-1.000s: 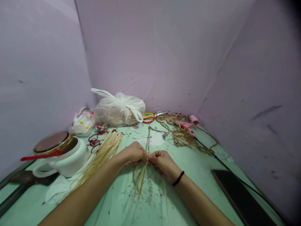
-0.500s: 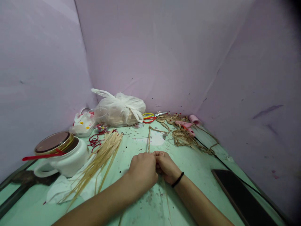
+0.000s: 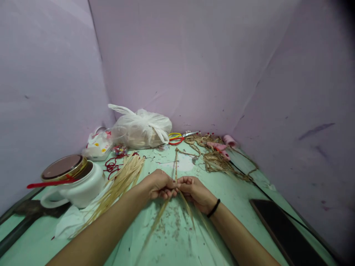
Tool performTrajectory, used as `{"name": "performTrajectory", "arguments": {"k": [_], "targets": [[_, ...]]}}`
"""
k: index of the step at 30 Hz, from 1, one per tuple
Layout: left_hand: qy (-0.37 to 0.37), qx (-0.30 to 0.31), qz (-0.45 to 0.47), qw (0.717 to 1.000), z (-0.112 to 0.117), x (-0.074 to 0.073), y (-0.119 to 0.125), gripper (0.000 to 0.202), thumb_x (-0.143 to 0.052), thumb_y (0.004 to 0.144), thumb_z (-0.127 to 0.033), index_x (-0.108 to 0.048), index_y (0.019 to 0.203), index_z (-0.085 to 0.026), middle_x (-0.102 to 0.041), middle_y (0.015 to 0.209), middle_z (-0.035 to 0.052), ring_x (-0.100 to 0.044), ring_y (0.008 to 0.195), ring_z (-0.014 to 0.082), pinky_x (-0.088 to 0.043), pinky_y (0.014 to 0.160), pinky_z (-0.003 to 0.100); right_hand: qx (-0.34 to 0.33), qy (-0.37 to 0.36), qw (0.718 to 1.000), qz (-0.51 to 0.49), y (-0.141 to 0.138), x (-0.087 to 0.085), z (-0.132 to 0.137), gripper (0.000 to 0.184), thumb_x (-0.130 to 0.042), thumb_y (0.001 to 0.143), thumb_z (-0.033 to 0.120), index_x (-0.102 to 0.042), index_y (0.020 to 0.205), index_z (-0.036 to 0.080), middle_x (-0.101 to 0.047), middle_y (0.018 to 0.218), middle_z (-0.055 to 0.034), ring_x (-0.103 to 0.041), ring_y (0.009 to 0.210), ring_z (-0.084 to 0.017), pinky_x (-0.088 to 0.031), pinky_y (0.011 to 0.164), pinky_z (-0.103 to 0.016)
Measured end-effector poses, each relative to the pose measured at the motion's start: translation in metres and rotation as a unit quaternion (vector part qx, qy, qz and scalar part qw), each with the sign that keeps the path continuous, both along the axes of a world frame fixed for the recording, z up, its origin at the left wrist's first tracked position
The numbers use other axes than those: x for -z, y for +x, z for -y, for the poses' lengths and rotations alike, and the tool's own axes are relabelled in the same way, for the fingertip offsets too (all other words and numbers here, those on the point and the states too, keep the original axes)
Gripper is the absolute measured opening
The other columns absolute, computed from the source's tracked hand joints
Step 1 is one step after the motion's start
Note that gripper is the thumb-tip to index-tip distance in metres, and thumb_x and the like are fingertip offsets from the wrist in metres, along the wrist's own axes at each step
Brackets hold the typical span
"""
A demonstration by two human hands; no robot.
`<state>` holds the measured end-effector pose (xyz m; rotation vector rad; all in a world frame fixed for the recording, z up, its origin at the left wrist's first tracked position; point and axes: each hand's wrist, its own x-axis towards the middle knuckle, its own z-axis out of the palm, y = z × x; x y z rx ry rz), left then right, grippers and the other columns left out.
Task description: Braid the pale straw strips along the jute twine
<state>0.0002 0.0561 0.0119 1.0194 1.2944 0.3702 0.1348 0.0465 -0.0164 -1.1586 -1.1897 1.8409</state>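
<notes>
A narrow braid [image 3: 176,166] of straw-coloured fibre runs straight down the middle of the table to my fingertips. My left hand [image 3: 162,186] pinches the braid's lower end from the left. Close against it, my right hand [image 3: 192,191], with a black band on the wrist, pinches the loose strands at the same spot. Below my hands, flat pale strands [image 3: 155,229] fan out toward me over the table. To the left lies a bundle of similar raffia strips [image 3: 124,177], partly on white tissue [image 3: 69,221].
At left stand a white mug [image 3: 83,188], a round gold-rimmed lid [image 3: 63,168] and a hammer [image 3: 30,212]. Behind are a tied plastic bag [image 3: 146,129], scissors [image 3: 180,137], tangled twine [image 3: 215,162] and a pink glue gun [image 3: 219,147]. A dark phone-like slab [image 3: 285,229] lies right.
My left hand has turned and shifted left, uncovering the braid's lower end. The strands are now spread apart below my hands. My right hand has moved slightly.
</notes>
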Motion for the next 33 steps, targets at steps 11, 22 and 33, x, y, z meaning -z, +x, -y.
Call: {"name": "performTrajectory", "arguments": {"k": [11,22,33], "targets": [[0.034,-0.002,-0.132,0.991,0.011,0.012,0.007,0.024,-0.045,0.068,-0.014,-0.051,0.045,-0.013,-0.03,0.025,-0.0038,-0.021,0.024,0.0051,-0.015,0.032,0.02,0.038,0.257,0.928,0.267,0.003,0.038,-0.006,0.002,-0.052,0.062,0.016,-0.053,0.061,0.014,-0.054,0.055,0.0004,-0.044,0.052,-0.009,-0.031,0.048,-0.02],[0.158,-0.064,-0.199,0.965,0.022,0.018,0.014,0.019,-0.052,0.06,-0.015,-0.045,0.043,-0.016,-0.027,0.026,-0.0042,-0.026,0.028,0.008,-0.019,0.033,0.021,0.03,0.299,0.901,0.312,0.003,0.042,-0.01,0.006,-0.051,0.061,0.015,-0.056,0.062,0.013,-0.056,0.055,-0.0004,-0.046,0.052,-0.01,-0.032,0.048,-0.019],[0.163,-0.051,-0.215,0.962,0.023,0.02,0.012,0.019,-0.053,0.058,-0.017,-0.043,0.042,-0.016,-0.027,0.027,-0.0042,-0.026,0.029,0.0079,-0.018,0.034,0.022,0.044,0.308,0.907,0.283,0.003,0.043,-0.01,0.005,-0.051,0.061,0.015,-0.056,0.06,0.013,-0.055,0.054,0.0006,-0.046,0.052,-0.009,-0.034,0.049,-0.018]]}}
